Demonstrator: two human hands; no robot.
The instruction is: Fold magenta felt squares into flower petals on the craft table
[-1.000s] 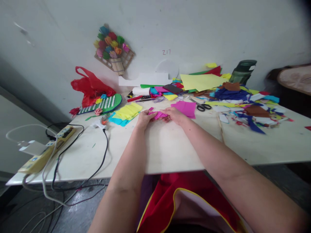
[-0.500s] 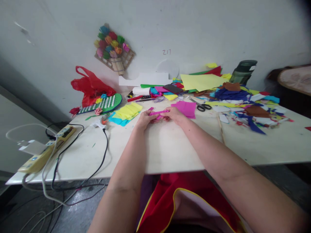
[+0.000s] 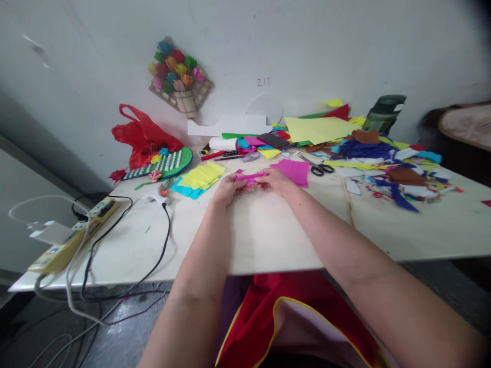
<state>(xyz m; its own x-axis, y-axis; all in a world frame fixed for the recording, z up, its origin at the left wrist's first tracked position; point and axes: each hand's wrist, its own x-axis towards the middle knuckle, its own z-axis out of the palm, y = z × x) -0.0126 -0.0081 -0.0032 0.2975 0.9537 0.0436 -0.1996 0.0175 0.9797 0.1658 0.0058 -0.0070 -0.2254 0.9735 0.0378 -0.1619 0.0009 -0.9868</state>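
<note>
Between my two hands is a narrow, folded-looking strip of magenta crepe paper (image 3: pixel 250 178). My left hand (image 3: pixel 227 188) pinches its left end, and my right hand (image 3: pixel 275 182) pinches the right end. The fingers underneath are partly hidden. Just behind my right hand lies a magenta paper stack (image 3: pixel 293 172). To the left of my left hand, yellow paper sheets (image 3: pixel 202 175) rest on blue paper sheets (image 3: pixel 187 190). Black-handled scissors (image 3: pixel 321 168) lie right of the magenta stack.
A power strip (image 3: pixel 72 235) with cables and a glue gun (image 3: pixel 156 195) occupy the table's left side. A red plastic bag (image 3: pixel 134 135) sits behind them. Paper scraps (image 3: pixel 406 176) and a dark green bottle (image 3: pixel 383 115) are at the right. A thin stick (image 3: pixel 349 204) lies nearer.
Both hands stay in nearly the same place, still pinching the magenta strip. The fingers have shifted slightly, and a little more of the strip's middle shows between them.
</note>
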